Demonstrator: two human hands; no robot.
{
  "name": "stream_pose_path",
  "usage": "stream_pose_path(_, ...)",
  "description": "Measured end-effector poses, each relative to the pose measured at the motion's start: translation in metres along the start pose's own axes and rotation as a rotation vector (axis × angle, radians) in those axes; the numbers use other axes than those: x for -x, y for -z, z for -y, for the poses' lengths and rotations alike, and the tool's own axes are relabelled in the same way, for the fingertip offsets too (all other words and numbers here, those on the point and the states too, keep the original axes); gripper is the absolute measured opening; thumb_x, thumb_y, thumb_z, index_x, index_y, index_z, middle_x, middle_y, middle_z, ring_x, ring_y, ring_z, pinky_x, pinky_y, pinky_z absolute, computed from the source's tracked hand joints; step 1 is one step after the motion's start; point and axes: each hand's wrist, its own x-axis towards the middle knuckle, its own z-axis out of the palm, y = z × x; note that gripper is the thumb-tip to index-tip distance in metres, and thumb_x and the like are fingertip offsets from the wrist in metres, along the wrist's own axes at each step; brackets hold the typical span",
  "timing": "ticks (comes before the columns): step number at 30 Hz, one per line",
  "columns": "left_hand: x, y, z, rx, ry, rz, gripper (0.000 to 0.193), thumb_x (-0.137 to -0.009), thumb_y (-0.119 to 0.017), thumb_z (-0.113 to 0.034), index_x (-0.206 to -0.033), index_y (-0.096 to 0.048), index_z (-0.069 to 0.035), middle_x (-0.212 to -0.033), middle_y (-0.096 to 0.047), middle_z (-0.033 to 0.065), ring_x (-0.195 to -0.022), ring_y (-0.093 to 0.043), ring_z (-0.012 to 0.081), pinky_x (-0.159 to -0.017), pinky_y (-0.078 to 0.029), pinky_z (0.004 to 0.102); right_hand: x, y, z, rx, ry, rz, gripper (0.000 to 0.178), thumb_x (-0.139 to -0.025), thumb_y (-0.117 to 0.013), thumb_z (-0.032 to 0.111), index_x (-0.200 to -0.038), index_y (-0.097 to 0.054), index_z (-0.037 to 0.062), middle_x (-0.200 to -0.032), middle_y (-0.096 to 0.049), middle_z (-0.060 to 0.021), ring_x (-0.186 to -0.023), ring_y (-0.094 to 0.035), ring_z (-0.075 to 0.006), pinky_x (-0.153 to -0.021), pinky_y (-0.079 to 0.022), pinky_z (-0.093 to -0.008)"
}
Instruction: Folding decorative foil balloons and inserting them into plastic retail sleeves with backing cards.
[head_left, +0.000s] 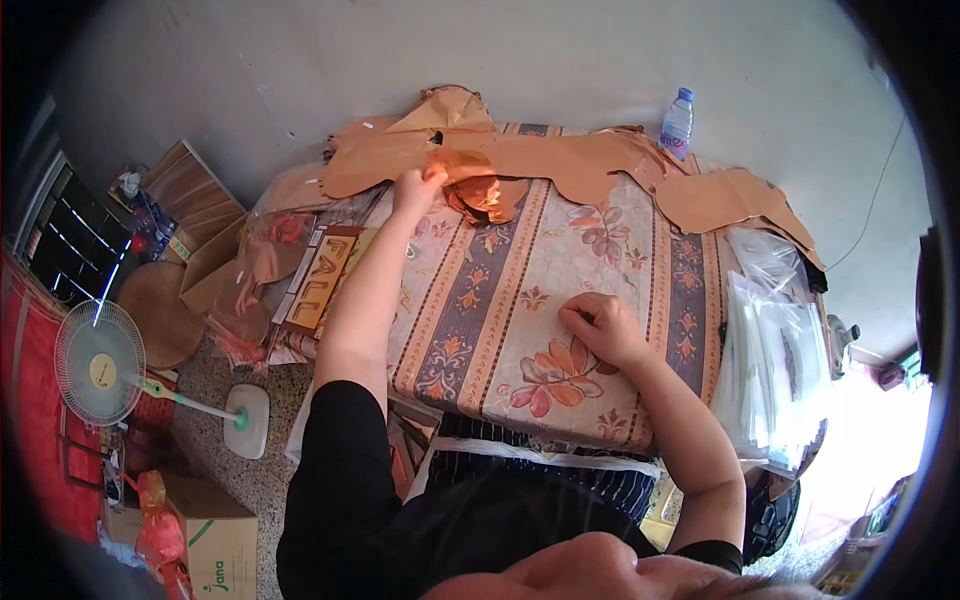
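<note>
My left hand reaches to the far side of the table, its fingers pinched on a crumpled sheet of shiny copper-coloured foil. The foil lies partly over brown paper cut-outs with wavy edges, which stretch along the back of the table. Close to the table's front right, my right hand rests on the flowered tablecloth, curled into a loose fist with nothing visible in it.
A water bottle stands at the back by the wall. Clear plastic sleeves are stacked at the right edge. Plastic-wrapped packs and a lettered brown-and-yellow board lie on the left. A fan and a cardboard box stand on the floor.
</note>
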Motion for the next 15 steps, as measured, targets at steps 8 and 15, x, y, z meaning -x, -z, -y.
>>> stream_pose_path(8, 0.052, 0.024, -0.078, 0.123, -0.279, -0.164, 0.019, -0.079, -0.073, -0.024, -0.089, -0.069, -0.008, -0.083, -0.069, 0.0091, -0.075, -0.066, 0.0236, -0.068, -0.051, 0.0344, -0.001, 0.002, 0.002, -0.053, -0.164, 0.021, 0.022, -0.088, -0.059, 0.022, -0.088, -0.068, 0.0017, -0.076, -0.066, -0.0134, -0.068, -0.065, -0.0254, -0.063, -0.05, -0.0337)
stream_pose_path(15, 0.156, -0.014, -0.122, -0.049, -1.125, 0.066, 0.014, -0.078, -0.07, -0.02, -0.086, -0.064, -0.011, -0.088, -0.063, 0.0048, -0.085, -0.06, 0.0227, -0.07, -0.05, 0.0351, -0.006, 0.024, -0.01, -0.89, -0.622, -0.078, 0.051, -0.095, -0.046, 0.047, -0.114, -0.06, 0.0014, -0.078, -0.06, 0.0002, -0.067, -0.055, -0.0109, -0.06, -0.045, -0.0268)
